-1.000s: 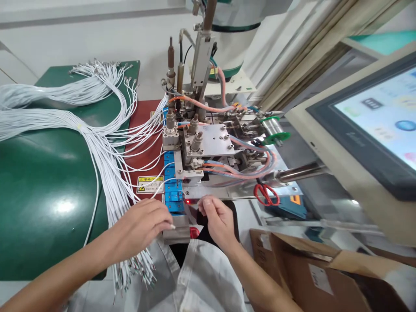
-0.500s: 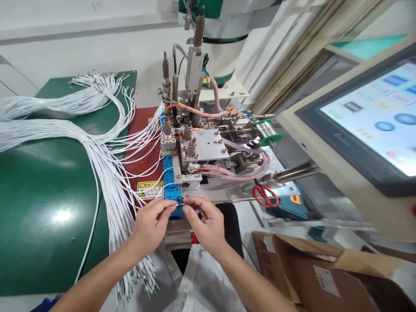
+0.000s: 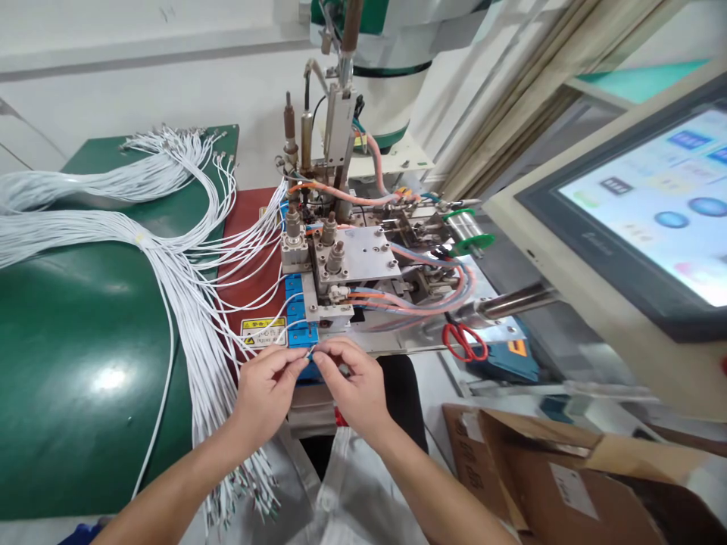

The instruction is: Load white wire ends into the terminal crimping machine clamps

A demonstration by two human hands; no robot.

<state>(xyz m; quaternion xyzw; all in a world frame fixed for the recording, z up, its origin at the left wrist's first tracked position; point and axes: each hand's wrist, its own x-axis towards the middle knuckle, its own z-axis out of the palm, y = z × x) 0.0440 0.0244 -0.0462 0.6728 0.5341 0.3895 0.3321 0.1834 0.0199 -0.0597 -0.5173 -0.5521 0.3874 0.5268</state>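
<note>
My left hand [image 3: 266, 387] pinches a thin white cable between thumb and forefinger, close to its end. Facing it, my right hand [image 3: 353, 384] has thumb and fingers pinched at the same cable's tip, nearly touching the left fingertips. What exactly the right fingers grip is too small to make out. Both hands are just in front of a row of blue fixture blocks [image 3: 295, 310], which hold other white cables. Those cables run back to a large cable bundle [image 3: 190, 333] on my left, whose loose ends hang beside my left forearm.
A wire-working machine [image 3: 363, 253] with hoses stands behind the blue row, with a wire spool [image 3: 466, 231] at its right. Red-handled scissors [image 3: 464, 342] lie at the bench edge. A touchscreen [image 3: 653, 204] juts in from the right above cardboard boxes [image 3: 568, 484]. A green mat [image 3: 85, 341] spreads leftward.
My right hand has shifted slightly left, towards the left fingertips. The left hand stays nearly in place. The machine's tall upright rod has risen a little.
</note>
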